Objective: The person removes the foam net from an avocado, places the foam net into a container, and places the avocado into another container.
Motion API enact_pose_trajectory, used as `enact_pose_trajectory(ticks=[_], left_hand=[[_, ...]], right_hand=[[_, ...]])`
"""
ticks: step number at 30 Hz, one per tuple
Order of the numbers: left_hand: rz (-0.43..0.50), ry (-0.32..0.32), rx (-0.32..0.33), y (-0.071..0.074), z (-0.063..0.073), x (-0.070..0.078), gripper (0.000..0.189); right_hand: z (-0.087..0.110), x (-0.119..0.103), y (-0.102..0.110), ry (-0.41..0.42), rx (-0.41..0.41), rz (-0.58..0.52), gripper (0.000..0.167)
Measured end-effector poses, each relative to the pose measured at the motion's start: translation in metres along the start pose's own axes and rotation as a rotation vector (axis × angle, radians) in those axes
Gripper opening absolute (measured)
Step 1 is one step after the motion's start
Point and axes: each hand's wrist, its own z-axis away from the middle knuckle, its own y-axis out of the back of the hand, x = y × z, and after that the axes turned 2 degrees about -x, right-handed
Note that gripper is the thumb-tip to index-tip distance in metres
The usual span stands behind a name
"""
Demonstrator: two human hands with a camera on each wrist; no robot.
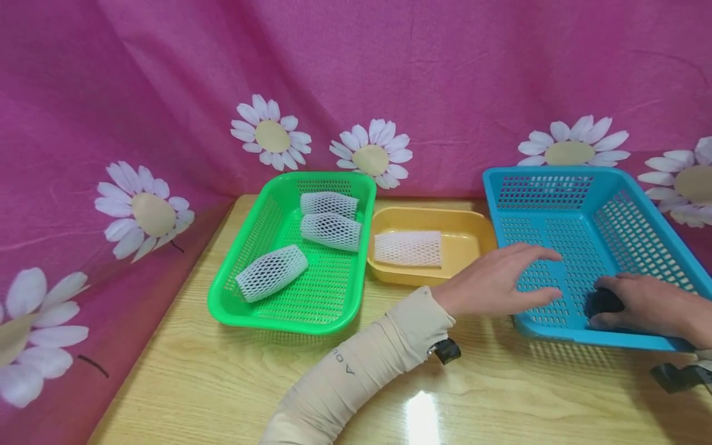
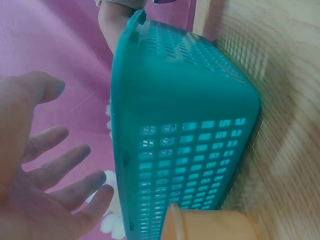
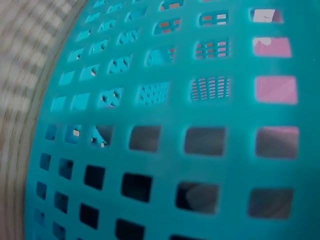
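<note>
My right hand [image 1: 651,306] reaches into the blue plastic basket [image 1: 547,334] near its front right corner. Its thumb and fingers grip a dark rounded object [image 1: 603,301], mostly covered by the hand. The right wrist view is filled by the perforated basket wall [image 3: 165,115], with dark shapes behind the holes. My left hand [image 1: 503,281] hovers by the left rim of that basket, thumb and fingers spread apart, holding nothing. In the left wrist view, the left hand [image 2: 50,185] appears palm and fingers loose beside the basket side [image 2: 185,90].
A yellow tray [image 1: 467,225] between the baskets holds one white foam net sleeve [image 1: 408,248]. At left, a green basket [image 1: 219,312] contains three more sleeves [image 1: 272,272]. Pink flowered cloth [image 1: 445,80] hangs behind the wooden table [image 1: 233,383].
</note>
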Motion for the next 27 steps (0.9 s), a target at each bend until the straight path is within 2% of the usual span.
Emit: enact_pose_trajectory(ticks=[7,17,22,27], left_hand=[[0.020,0.005,-0.003,0.007,0.006,-0.001,0.058],[-0.021,-0.021,0.068,0.025,0.019,-0.006,0.054],[-0.027,-0.007,0.062,0.030,0.024,-0.006,0.054],[-0.067,-0.004,0.063,0.036,0.030,-0.006,0.053]], right_hand=[[0.002,-0.002,0.005,0.020,0.125,0.077,0.071],[0.009,-0.029,0.034,0.069,0.190,0.135,0.063],[0.009,-0.038,0.039,0.099,0.209,0.135,0.061],[0.012,-0.052,0.046,0.182,0.285,0.119,0.057]])
